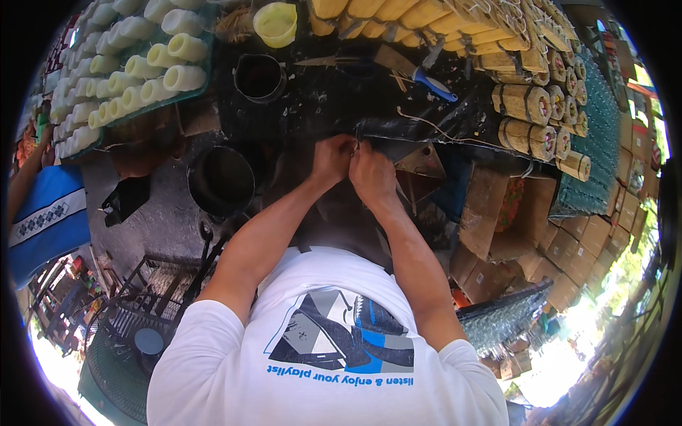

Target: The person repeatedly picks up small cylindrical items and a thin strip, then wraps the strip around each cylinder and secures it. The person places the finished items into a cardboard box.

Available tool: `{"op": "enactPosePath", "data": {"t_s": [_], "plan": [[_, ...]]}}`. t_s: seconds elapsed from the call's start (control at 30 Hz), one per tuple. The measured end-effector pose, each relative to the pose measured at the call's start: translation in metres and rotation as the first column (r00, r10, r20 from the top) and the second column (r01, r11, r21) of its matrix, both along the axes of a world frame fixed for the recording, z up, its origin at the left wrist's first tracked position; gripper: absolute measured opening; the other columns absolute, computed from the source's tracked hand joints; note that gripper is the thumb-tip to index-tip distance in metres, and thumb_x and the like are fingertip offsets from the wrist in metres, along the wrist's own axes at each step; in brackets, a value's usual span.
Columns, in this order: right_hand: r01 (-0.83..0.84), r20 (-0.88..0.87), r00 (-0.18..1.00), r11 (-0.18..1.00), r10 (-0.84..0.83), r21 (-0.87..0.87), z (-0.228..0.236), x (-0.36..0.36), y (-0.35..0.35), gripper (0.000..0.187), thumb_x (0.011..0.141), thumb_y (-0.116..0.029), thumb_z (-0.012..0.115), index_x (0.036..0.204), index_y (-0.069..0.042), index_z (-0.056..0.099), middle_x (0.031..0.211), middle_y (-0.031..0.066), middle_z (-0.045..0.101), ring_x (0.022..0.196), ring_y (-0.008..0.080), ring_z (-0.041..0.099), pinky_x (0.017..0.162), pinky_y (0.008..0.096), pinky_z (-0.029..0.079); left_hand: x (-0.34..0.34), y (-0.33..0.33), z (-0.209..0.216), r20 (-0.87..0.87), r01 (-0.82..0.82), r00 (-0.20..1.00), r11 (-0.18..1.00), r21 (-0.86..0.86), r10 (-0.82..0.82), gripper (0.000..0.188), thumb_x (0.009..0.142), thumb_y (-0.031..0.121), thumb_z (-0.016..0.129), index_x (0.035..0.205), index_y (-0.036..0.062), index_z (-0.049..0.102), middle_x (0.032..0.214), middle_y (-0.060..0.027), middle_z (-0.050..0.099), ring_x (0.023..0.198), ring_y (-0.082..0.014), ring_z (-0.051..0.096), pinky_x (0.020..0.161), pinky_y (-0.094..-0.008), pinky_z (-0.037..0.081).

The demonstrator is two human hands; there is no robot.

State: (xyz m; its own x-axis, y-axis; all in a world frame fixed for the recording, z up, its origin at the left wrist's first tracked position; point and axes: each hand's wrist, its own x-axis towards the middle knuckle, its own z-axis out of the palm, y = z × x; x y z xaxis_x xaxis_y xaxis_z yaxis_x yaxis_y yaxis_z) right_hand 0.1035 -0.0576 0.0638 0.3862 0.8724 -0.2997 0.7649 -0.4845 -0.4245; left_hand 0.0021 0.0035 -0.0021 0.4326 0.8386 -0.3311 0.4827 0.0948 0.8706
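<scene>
My left hand (332,159) and my right hand (372,175) meet at the near edge of a black-covered worktable (320,106). The fingertips of both are pinched together, almost touching. Whatever lies between them is too small and dark to make out. Beyond them on the table are a pair of scissors (348,62) and a blue-handled tool (435,85) with a flat, wide end. A thin pale cord (433,126) runs along the edge to the right of my hands. Further left stands a dark pot (260,77).
Many white cups (167,84) fill a green tray at the left. Stacked bamboo-like cylinders (522,103) line the right; a yellow bowl (275,25) sits behind. Below are a black bucket (221,181), an open cardboard box (490,213) and a fan (121,355). Another person's arm (28,160) shows far left.
</scene>
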Motion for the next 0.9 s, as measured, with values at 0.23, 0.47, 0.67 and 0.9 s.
{"op": "enactPosePath", "data": {"t_s": [0.23,0.47,0.67,0.9], "plan": [[-0.049,0.072,0.996,0.999,0.049,-0.001,-0.006,0.000,-0.001,0.021,0.099,-0.019,0.053,0.101,0.001,0.062,0.070,0.0219,0.070,0.067,0.0415,0.073,0.060,0.0510,0.059,0.002,-0.001,0.004,0.075,-0.050,0.996,0.998,-0.043,0.053,0.019,0.090,0.015,0.073,0.101,0.0007,0.077,0.085,-0.0208,0.075,0.080,-0.0267,0.077,0.071,-0.0363,0.057],[-0.060,0.093,0.994,0.998,0.061,-0.008,-0.008,-0.001,-0.001,0.021,0.098,-0.018,0.054,0.098,0.001,0.062,0.072,0.0237,0.070,0.069,0.0427,0.072,0.062,0.0508,0.059,-0.001,0.000,-0.007,0.049,-0.002,0.999,0.999,-0.041,0.004,0.023,0.091,0.018,0.072,0.106,0.0019,0.078,0.091,-0.0218,0.076,0.085,-0.0286,0.077,0.076,-0.0364,0.057],[0.005,0.010,1.000,1.000,-0.005,0.006,0.000,-0.001,0.002,0.022,0.099,-0.018,0.054,0.096,0.001,0.063,0.076,0.0278,0.069,0.073,0.0475,0.070,0.067,0.0559,0.057,-0.001,0.003,-0.004,0.009,0.030,1.000,0.997,-0.067,-0.030,0.024,0.092,0.019,0.071,0.107,0.0032,0.078,0.091,-0.0209,0.076,0.087,-0.0274,0.077,0.078,-0.0362,0.057],[0.022,-0.030,0.999,1.000,-0.021,0.013,-0.003,-0.002,0.003,0.023,0.099,-0.018,0.054,0.097,0.002,0.065,0.078,0.0281,0.069,0.076,0.0477,0.070,0.071,0.0570,0.056,0.000,0.003,-0.002,0.023,0.007,1.000,0.998,-0.068,-0.005,0.022,0.091,0.018,0.071,0.106,0.0040,0.079,0.090,-0.0207,0.076,0.084,-0.0273,0.077,0.076,-0.0364,0.057]]}}
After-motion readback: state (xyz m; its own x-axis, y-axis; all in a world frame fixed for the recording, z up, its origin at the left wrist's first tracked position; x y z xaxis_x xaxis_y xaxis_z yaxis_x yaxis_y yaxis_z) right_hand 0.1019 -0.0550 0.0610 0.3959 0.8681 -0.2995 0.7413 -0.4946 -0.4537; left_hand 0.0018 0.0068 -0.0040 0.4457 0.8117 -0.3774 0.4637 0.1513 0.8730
